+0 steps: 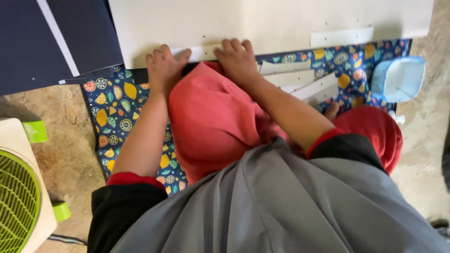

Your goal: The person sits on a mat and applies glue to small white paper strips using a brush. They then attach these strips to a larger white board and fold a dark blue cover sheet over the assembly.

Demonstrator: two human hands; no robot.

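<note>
My left hand (pixel 164 68) and my right hand (pixel 238 58) both press down on a narrow white paper strip (pixel 201 52) lying along the near edge of a large cream board (pixel 197 21). Fingers of both hands lie flat on the strip, close together. My red-clothed knee (pixel 211 117) rises between my forearms and hides the mat below the hands. Several more white paper strips (pixel 304 82) lie to the right of my right forearm on a blue fruit-patterned mat (pixel 110 112).
A dark navy sheet (pixel 47 37) with a white stripe lies at the upper left. A light blue plastic container (pixel 398 77) sits at the right on the mat. A cream and green fan (pixel 18 197) stands at the lower left on the concrete floor (pixel 61 140). Another white strip (pixel 341 36) lies on the board.
</note>
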